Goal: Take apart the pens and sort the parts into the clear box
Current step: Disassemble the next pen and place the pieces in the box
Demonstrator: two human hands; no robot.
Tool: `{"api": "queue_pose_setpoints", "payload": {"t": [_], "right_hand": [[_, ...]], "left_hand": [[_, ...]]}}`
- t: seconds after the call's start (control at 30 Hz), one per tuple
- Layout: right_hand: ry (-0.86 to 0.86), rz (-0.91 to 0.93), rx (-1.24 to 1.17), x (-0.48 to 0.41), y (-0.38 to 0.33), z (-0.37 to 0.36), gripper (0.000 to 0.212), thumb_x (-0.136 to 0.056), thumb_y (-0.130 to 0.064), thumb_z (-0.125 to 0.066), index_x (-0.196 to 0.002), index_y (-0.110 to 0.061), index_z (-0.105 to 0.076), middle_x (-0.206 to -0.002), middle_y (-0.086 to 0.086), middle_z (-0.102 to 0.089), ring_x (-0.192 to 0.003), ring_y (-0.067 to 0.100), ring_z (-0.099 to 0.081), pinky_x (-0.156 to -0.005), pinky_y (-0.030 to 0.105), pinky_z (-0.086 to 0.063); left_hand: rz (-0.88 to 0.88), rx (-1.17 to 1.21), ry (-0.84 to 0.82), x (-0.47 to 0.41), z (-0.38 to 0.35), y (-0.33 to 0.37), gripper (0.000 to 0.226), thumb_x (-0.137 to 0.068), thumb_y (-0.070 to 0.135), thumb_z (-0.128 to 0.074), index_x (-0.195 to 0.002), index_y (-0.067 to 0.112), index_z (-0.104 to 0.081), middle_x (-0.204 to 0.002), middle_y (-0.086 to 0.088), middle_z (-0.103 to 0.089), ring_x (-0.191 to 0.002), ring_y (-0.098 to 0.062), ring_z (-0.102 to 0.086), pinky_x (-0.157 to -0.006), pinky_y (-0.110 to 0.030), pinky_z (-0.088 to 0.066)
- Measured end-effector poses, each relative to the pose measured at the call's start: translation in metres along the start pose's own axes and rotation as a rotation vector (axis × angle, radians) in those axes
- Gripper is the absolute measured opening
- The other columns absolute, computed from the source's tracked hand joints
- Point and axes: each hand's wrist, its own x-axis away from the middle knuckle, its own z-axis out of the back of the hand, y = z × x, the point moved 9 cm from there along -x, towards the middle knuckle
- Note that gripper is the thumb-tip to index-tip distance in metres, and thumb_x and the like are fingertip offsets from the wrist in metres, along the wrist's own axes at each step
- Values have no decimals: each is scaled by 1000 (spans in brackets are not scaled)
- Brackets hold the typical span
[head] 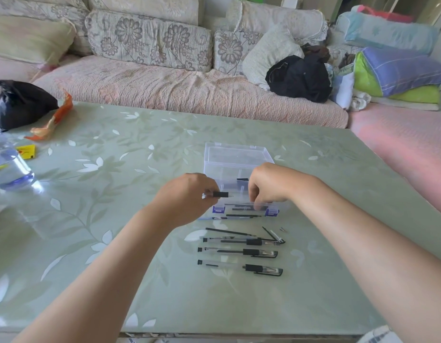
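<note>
A clear box [235,157] with blue latches lies open in the middle of the table, its lid raised toward the sofa. My left hand [187,198] grips a clear pen barrel [220,194] with a black grip, just left of the box. My right hand [266,185] reaches down into the box's front compartments, fingers curled; what it holds is hidden. Black parts [243,179] lie in the box. In front of the box lie three whole pens [239,267], a loose black refill [229,231], a cap [276,236] and a small metal tip [283,229].
A water bottle [9,169], a yellow packet [27,151], an orange wrapper [53,120] and a black bag [19,102] sit at the table's left. Behind the table [115,169] stands a sofa [189,90] with cushions and folded bedding.
</note>
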Motion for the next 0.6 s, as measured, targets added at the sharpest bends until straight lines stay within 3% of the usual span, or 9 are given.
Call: {"api": "queue_pose_setpoints", "payload": {"t": [0.17, 0.33, 0.6], "right_hand": [[101, 20, 60, -2, 0, 3, 9, -77, -17, -70, -79, -25, -75, -77, -11, -70, -74, 11, -62, -65, 29, -55], [94, -6, 175, -3, 0, -1, 11, -74, -14, -67, -73, -25, -71, -70, -11, -63, -75, 16, -61, -54, 23, -42], [18, -49, 232, -9, 3, -8, 11, -75, -15, -68, -81, -23, -73, -85, -6, -69, -83, 20, -65, -55, 24, -43]], "left_hand": [[9, -16, 8, 2, 1, -1, 11, -92, 33, -59, -96, 32, -69, -94, 15, -63, -85, -12, -59, -58, -18, -39], [21, -20, 13, 3, 2, -2, 10, -92, 34, -60, -96, 33, -69, -94, 16, -63, -84, -10, -58, -62, -19, -43], [41, -23, -1, 5, 1, -3, 9, -93, 35, -59, -95, 34, -68, -95, 16, -63, -76, -5, -54, -58, -18, -39]]}}
